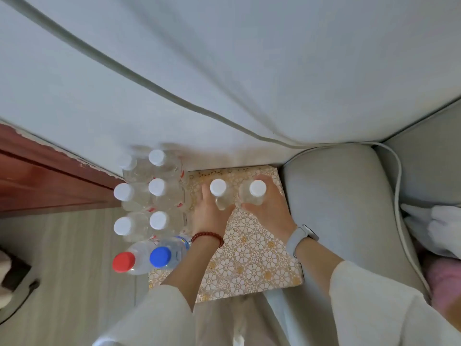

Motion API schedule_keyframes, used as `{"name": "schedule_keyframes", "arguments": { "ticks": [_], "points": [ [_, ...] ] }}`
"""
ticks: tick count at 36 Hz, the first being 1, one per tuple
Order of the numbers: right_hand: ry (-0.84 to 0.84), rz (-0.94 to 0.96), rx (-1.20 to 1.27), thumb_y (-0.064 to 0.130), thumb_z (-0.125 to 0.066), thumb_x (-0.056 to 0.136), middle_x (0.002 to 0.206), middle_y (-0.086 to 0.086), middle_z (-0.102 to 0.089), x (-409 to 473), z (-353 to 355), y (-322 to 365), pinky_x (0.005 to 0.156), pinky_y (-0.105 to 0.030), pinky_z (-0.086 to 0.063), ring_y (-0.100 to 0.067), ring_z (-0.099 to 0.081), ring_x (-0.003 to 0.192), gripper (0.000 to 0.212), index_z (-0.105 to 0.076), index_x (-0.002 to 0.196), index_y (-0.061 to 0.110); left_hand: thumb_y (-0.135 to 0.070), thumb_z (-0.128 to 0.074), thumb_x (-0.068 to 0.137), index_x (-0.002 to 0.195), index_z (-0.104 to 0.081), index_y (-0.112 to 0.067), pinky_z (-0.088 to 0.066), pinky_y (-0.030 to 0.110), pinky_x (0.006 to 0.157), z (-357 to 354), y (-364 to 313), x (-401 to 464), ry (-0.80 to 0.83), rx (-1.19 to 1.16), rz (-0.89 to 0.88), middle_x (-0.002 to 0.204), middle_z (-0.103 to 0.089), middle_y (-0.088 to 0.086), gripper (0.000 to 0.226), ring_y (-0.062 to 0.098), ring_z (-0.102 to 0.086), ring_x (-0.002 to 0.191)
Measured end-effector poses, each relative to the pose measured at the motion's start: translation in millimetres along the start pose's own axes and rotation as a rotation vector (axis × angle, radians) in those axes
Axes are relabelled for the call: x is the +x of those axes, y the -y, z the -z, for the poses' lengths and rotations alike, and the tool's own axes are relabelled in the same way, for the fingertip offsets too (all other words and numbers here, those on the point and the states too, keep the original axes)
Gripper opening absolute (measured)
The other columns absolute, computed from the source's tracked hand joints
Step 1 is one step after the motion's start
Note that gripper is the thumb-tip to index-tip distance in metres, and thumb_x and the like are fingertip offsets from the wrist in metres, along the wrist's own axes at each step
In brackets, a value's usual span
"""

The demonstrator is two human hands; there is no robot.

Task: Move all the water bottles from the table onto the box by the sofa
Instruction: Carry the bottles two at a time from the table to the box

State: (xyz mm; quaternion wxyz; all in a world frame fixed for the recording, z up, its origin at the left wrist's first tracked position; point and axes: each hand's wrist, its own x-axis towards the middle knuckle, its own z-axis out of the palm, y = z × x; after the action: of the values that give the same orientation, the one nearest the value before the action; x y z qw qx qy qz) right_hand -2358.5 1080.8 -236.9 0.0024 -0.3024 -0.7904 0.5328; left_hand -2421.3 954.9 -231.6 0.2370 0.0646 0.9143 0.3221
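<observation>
Head view: looking straight down on the box [252,258], patterned top, hard against the sofa [331,208] arm.
Left hand [212,213]: fingers wrapped round a white-capped bottle [218,188], upright, base at or near the box top; contact itself hidden.
Right hand [269,208]: wrapped round a second white-capped bottle [257,189], just beside the first, on the sofa side.
Left of the hands: six white-capped bottles [157,187] in two rows, then a red-capped bottle [124,262] and a blue-capped bottle [160,257] nearer the body.
Stage: likely setting this pair down; the table is out of frame, so the remaining count is unknown.
Handling: clear thin plastic, probably full, so moderately heavy and a bit squashy. Best held mid-body, not by the cap. Tall and narrow, so tippy if nudged; neighbours stand close.
Risk: knocking the packed rows when letting go.
</observation>
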Motion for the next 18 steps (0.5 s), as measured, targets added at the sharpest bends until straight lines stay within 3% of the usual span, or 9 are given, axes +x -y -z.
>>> {"name": "schedule_keyframes", "arguments": {
  "ticks": [3, 9, 14, 18],
  "points": [
    [0.027, 0.015, -0.008, 0.021, -0.074, 0.071, 0.104, 0.015, -0.049, 5, 3, 3, 0.078, -0.009, -0.036, -0.011, -0.049, 0.101, 0.052, -0.038, 0.102, 0.042, -0.028, -0.075, 0.071, 0.124, -0.027, -0.019, -0.043, 0.031, 0.065, 3, -3, 6, 0.041, 0.031, -0.017, 0.121, -0.054, 0.011, 0.072, 0.031, -0.059, 0.092],
    [0.005, 0.018, -0.255, 0.028, -0.063, 0.081, 0.134, -0.002, -0.040, -1, 18, 9, 0.094, -0.026, -0.039, -0.016, -0.047, 0.117, 0.055, -0.040, 0.130, 0.020, -0.022, -0.069, 0.077, 0.118, -0.046, -0.014, -0.048, 0.037, 0.079, 24, -19, 5, 0.103, 0.117, -0.124, 0.130, -0.044, 0.005, 0.048, 0.027, -0.054, 0.102],
    [-0.026, 0.103, -0.460, 0.030, -0.055, 0.087, 0.128, -0.004, -0.049, -9, 25, 20, 0.079, -0.034, -0.049, -0.023, -0.056, 0.103, 0.042, -0.041, 0.126, 0.020, -0.016, -0.064, 0.081, 0.123, -0.046, -0.013, -0.048, 0.038, 0.086, 44, -16, 6, 0.161, 0.250, -0.169, 0.129, -0.045, 0.008, 0.045, 0.027, -0.053, 0.105],
    [-0.015, 0.101, -0.491, 0.033, -0.051, 0.089, 0.119, -0.007, -0.054, -10, 21, 30, 0.071, -0.031, -0.046, -0.025, -0.057, 0.091, 0.035, -0.043, 0.121, 0.018, -0.021, -0.060, 0.085, 0.118, -0.048, -0.015, -0.048, 0.034, 0.070, 52, -13, 5, 0.153, 0.389, -0.301, 0.120, -0.053, 0.005, 0.036, 0.026, -0.057, 0.097]
  ]
}}
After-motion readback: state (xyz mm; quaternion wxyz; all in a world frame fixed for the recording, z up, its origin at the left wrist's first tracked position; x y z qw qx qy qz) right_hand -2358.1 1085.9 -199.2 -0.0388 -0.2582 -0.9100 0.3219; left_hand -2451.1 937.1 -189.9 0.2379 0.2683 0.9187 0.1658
